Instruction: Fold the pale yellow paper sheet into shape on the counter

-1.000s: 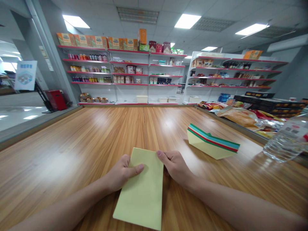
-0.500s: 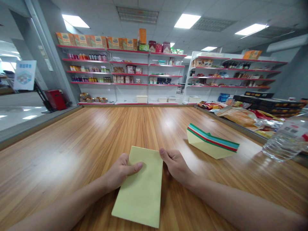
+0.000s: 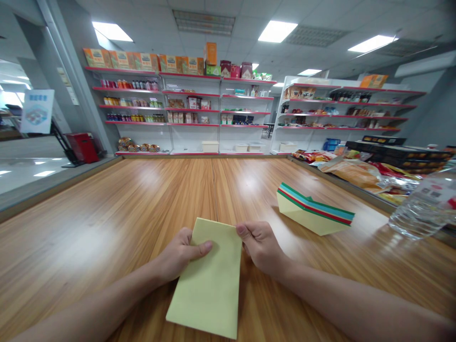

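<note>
A pale yellow sheet of folded paper [image 3: 210, 289] is held between my two hands, tilted above the wooden table. My left hand [image 3: 183, 254] grips its left edge, thumb lying across the front face and fingers hidden behind. With thumb and fingers, my right hand [image 3: 261, 244] pinches the upper right corner. To the right stands a folded paper boat [image 3: 309, 216], pale yellow below with green, blue and red stripes along its top. Neither hand touches the boat.
The wood-grain table [image 3: 107, 228] stretches forward to shelves of goods [image 3: 192, 114]. A clear plastic bottle [image 3: 420, 209] stands at the right. Beyond the right edge lie snack packets [image 3: 359, 173] and dark boxes [image 3: 399, 154]. A red box [image 3: 82, 147] sits on the floor at left.
The yellow paper has shifted very slightly to the right, and its top edge near my right hand has dipped a little. Both hands keep their grip; the boat has not moved.
</note>
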Motion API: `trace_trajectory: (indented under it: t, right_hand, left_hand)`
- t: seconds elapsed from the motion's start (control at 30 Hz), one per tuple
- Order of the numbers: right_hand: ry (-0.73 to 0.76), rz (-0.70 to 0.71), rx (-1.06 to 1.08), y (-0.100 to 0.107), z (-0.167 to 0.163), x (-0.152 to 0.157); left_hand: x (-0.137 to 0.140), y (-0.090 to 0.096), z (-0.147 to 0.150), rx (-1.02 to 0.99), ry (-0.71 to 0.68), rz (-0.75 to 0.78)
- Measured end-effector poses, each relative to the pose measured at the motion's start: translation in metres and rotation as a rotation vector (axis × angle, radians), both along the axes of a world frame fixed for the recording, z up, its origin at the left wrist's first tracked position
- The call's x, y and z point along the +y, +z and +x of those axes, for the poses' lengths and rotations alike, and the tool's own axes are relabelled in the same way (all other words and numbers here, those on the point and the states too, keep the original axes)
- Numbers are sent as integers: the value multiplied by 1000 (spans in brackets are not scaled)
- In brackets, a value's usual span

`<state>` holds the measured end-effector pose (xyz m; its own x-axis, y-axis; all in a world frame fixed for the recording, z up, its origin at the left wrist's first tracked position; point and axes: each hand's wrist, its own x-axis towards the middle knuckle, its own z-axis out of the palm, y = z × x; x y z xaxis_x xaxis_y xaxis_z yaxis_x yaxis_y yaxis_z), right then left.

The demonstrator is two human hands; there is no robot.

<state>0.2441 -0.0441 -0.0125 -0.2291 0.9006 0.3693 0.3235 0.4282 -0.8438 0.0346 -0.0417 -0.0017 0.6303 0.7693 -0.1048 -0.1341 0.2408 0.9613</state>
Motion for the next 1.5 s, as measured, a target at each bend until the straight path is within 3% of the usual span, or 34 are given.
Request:
trace_trajectory:
  t: [0.3, 0.43, 0.57, 0.73, 0.83, 1.1, 1.5]
  right_hand:
    - [-62, 270, -116, 14, -2, -7]
    - [-64, 323, -121, 14, -3, -8]
    - [-63, 233, -55, 12, -7, -8]
    - [-22, -149, 200, 5, -10, -4]
    - [19, -256, 285, 1, -10, 0]
    - [48, -274, 291, -1, -8, 2]
    - [-34, -102, 35, 3, -6, -3]
  left_hand:
    - [-2, 2, 2, -31, -39, -2]
    - [-4, 4, 2, -36, -56, -8]
    - [-4, 4, 2, -21, -56, -16]
    - [-1, 2, -1, -16, -22, -13]
    - [1, -1, -3, -22, 0, -17]
    - [0, 1, -3, -21, 8, -27]
    - [0, 3, -2, -28, -10, -35]
